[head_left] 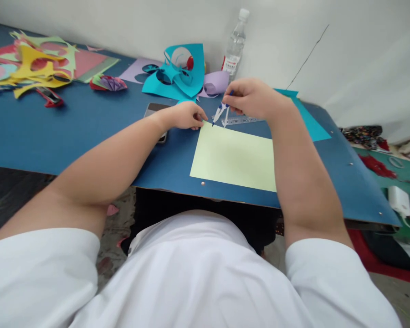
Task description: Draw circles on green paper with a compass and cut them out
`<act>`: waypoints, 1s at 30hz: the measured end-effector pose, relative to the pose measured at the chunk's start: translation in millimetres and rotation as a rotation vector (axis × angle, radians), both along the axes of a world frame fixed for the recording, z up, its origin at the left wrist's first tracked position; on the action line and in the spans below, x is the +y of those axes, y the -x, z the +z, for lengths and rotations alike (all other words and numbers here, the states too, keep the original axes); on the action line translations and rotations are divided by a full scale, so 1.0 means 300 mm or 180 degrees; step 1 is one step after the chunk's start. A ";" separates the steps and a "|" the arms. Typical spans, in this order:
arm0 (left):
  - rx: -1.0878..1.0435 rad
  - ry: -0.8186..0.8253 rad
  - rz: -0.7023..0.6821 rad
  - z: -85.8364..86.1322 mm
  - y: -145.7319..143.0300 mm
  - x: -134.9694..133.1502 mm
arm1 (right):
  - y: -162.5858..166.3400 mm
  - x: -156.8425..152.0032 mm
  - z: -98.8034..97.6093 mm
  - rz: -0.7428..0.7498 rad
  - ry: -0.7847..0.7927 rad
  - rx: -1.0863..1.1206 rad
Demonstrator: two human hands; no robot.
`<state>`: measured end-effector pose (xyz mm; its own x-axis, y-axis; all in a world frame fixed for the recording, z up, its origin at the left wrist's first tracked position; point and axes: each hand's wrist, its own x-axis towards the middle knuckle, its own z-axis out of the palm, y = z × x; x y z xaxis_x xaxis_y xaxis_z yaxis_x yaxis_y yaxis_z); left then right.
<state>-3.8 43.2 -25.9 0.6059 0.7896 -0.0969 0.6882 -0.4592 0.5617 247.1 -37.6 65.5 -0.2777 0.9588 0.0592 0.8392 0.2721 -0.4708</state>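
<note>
A pale yellow-green sheet of paper [234, 157] lies flat near the front edge of the blue table. My left hand [187, 115] is closed, with thumb and fingertips at the sheet's far left corner. Above the sheet's far edge, my right hand [248, 98] grips the top of a white and blue drawing compass [220, 112]. The compass legs are slightly spread and point down at the paper near that corner; whether both tips touch it I cannot tell. Behind the compass is a clear ruler [241, 120], partly hidden by my right hand. A phone [155, 108] lies partly under my left wrist.
Cut turquoise paper [191, 75] and purple paper [216, 83] stand at the back by a water bottle [235, 45]. Yellow paper scraps [32, 64] and a folded paper piece [108, 83] lie on the left. More turquoise paper [309, 119] is at right, before a green surface with a white charger [399, 200].
</note>
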 end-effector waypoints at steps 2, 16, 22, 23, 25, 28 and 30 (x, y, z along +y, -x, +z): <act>-0.0113 0.0108 0.0067 0.000 0.005 -0.002 | 0.045 0.018 0.005 0.0124 -0.0005 -0.0188; -0.0296 0.0067 0.0613 -0.004 -0.045 -0.047 | 0.083 -0.035 0.086 0.0184 0.0335 -0.0843; -0.0200 0.0134 0.0659 0.003 -0.016 -0.038 | 0.117 -0.029 0.047 0.0136 0.0199 -0.0768; -0.0148 0.0104 0.0648 0.007 -0.014 -0.040 | 0.123 -0.024 0.038 0.0142 0.0212 -0.0759; -0.0060 0.0059 0.0654 0.016 -0.013 -0.047 | 0.130 -0.014 0.017 0.0179 0.0210 -0.0709; 0.0044 0.0089 0.0733 0.032 -0.016 -0.064 | 0.131 0.002 -0.010 0.0201 0.0136 -0.0596; 0.0119 0.0157 0.0813 0.042 -0.019 -0.076 | 0.131 0.008 -0.025 0.0244 0.0077 -0.0489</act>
<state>1.9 20.5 -13.4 0.3827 0.9103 -0.1577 0.7991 -0.2404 0.5511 207.9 -35.2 58.2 -0.3541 0.9351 -0.0124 0.8790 0.3283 -0.3457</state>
